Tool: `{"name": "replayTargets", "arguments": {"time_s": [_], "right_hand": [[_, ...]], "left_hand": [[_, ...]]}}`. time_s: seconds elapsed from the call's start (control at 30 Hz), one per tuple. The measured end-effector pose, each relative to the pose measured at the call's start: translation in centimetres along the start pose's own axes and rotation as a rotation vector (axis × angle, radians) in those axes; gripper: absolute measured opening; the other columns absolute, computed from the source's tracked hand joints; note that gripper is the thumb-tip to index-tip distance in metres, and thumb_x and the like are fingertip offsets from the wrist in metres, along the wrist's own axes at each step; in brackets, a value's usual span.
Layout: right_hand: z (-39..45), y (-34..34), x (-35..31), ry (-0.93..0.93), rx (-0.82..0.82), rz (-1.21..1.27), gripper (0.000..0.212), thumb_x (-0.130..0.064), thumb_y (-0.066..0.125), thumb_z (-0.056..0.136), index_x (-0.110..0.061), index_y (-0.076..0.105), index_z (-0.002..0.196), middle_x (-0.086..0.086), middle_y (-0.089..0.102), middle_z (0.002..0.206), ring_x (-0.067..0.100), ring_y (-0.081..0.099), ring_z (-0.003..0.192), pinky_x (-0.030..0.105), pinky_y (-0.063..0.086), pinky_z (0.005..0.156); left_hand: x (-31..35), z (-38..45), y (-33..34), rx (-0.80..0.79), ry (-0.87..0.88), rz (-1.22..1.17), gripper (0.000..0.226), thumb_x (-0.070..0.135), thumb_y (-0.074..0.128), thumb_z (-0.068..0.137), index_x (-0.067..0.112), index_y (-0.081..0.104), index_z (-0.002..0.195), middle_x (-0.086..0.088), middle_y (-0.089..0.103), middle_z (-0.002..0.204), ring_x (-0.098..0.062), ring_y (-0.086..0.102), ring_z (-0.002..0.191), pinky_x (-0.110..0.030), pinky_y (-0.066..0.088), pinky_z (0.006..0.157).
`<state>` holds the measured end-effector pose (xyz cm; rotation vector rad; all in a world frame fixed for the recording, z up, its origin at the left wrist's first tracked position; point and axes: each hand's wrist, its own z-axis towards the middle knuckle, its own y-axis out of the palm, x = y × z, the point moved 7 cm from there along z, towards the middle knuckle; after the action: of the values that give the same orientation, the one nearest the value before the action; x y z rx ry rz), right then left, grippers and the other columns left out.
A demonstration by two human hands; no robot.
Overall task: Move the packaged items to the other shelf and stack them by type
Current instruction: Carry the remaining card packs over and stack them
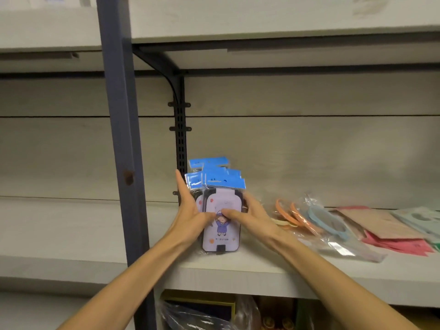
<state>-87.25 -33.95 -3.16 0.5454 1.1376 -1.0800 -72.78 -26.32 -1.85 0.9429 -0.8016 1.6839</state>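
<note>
A stack of packaged lilac card holders with blue header cards (222, 210) stands near the left end of the right shelf (262, 270). My left hand (190, 210) holds the stack's left side, fingers pointing up along it and thumb across the front. On the stack's right side my right hand (247, 215) grips it, thumb pressed on the front picture. To the right lie bagged round mirrors in orange and blue (316, 217). Flat pink and beige packets (385, 229) lie further right.
A blue-grey upright post (121, 139) divides the right shelf from the left shelf (59, 234). A black bracket rail (181, 139) runs up the back wall behind the stack. Below the shelf sit boxes and a plastic bag (202, 313).
</note>
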Motion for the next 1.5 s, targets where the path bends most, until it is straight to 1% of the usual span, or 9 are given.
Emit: {"name": "replayTargets", "arguments": {"time_s": [0.17, 0.37, 0.5, 0.73, 0.83, 1.03, 1.2, 1.37, 1.5], "right_hand": [[-1.9, 0.5, -0.4, -0.137, -0.014, -0.118, 0.066, -0.011, 0.080, 0.083, -0.031, 0.044, 0.135, -0.022, 0.065, 0.118, -0.002, 0.066, 0.105, 0.015, 0.053, 0.081], [-0.8, 0.7, -0.8, -0.059, 0.009, -0.030, 0.057, -0.015, 0.059, 0.085, -0.026, 0.042, 0.139, -0.006, 0.061, 0.129, -0.007, 0.062, 0.105, 0.013, 0.051, 0.080], [-0.4, 0.2, -0.9, -0.016, 0.061, -0.031, 0.039, -0.021, 0.049, 0.096, -0.020, 0.047, 0.135, 0.000, 0.062, 0.125, -0.001, 0.064, 0.099, 0.016, 0.052, 0.076], [0.0, -1.2, -1.5, -0.112, 0.042, -0.086, 0.041, -0.009, 0.057, 0.100, -0.020, 0.046, 0.138, -0.011, 0.065, 0.113, -0.002, 0.069, 0.091, 0.018, 0.054, 0.071], [1.0, -1.8, -1.6, -0.098, 0.044, -0.172, 0.042, -0.017, 0.064, 0.096, -0.026, 0.049, 0.135, -0.010, 0.066, 0.114, 0.012, 0.069, 0.101, 0.024, 0.056, 0.072], [4.2, -1.0, 0.7, 0.127, 0.062, -0.175, 0.027, -0.015, 0.061, 0.093, -0.016, 0.059, 0.120, 0.002, 0.069, 0.095, 0.015, 0.067, 0.075, 0.027, 0.056, 0.055], [6.3, -0.2, 6.0, 0.236, 0.077, -0.351, 0.027, -0.038, 0.060, 0.080, -0.016, 0.071, 0.091, 0.005, 0.077, 0.092, 0.025, 0.072, 0.089, 0.046, 0.058, 0.086], [7.3, 0.1, 8.2, 0.306, 0.019, -0.456, 0.052, -0.052, 0.054, 0.064, -0.010, 0.073, 0.087, 0.008, 0.077, 0.091, 0.029, 0.072, 0.090, 0.046, 0.058, 0.085], [7.0, -0.4, 7.7, 0.285, 0.096, -0.407, 0.037, -0.042, 0.064, 0.073, -0.008, 0.070, 0.086, 0.009, 0.076, 0.090, 0.029, 0.072, 0.088, 0.047, 0.058, 0.084]], "left_hand": [[-1.1, 0.2, 1.2, -0.027, -0.004, 0.008, 0.135, -0.001, 0.074, 0.066, 0.039, -0.018, 0.156, 0.007, 0.048, 0.145, -0.004, 0.064, 0.117, -0.026, 0.058, 0.085], [0.2, 1.0, 2.2, -0.005, -0.049, -0.009, 0.075, -0.019, 0.059, 0.080, 0.035, 0.043, 0.129, 0.006, 0.065, 0.113, 0.007, 0.069, 0.079, -0.016, 0.055, 0.065], [0.7, 1.5, 1.6, 0.026, -0.073, 0.009, 0.050, -0.006, 0.045, 0.097, 0.021, 0.043, 0.139, 0.006, 0.067, 0.108, 0.008, 0.068, 0.076, -0.011, 0.051, 0.064], [0.4, 2.0, 0.4, 0.071, -0.027, 0.028, 0.044, -0.003, 0.054, 0.099, 0.032, 0.050, 0.125, 0.007, 0.066, 0.124, 0.003, 0.068, 0.096, -0.015, 0.054, 0.072], [0.2, 2.6, 0.2, 0.066, 0.028, 0.099, 0.035, 0.001, 0.054, 0.099, 0.024, 0.053, 0.125, 0.015, 0.071, 0.110, -0.003, 0.070, 0.094, -0.022, 0.057, 0.076], [-4.0, 5.5, -0.6, 0.189, -0.166, 0.267, 0.019, 0.034, 0.059, 0.081, 0.034, 0.057, 0.100, 0.014, 0.070, 0.093, -0.015, 0.071, 0.091, -0.046, 0.057, 0.088], [-10.0, 7.5, -1.5, 0.163, -0.413, 0.297, 0.027, 0.036, 0.060, 0.072, 0.020, 0.061, 0.094, -0.013, 0.073, 0.098, -0.036, 0.072, 0.094, -0.055, 0.057, 0.087], [-11.2, 6.5, -2.0, 0.229, -0.517, 0.202, 0.010, 0.010, 0.071, 0.087, 0.010, 0.069, 0.076, -0.017, 0.076, 0.087, -0.036, 0.074, 0.086, -0.052, 0.059, 0.087], [-11.8, 6.7, -2.0, 0.237, -0.506, 0.225, 0.013, 0.017, 0.073, 0.084, 0.014, 0.068, 0.073, -0.010, 0.074, 0.081, -0.029, 0.071, 0.080, -0.051, 0.059, 0.088]]}}
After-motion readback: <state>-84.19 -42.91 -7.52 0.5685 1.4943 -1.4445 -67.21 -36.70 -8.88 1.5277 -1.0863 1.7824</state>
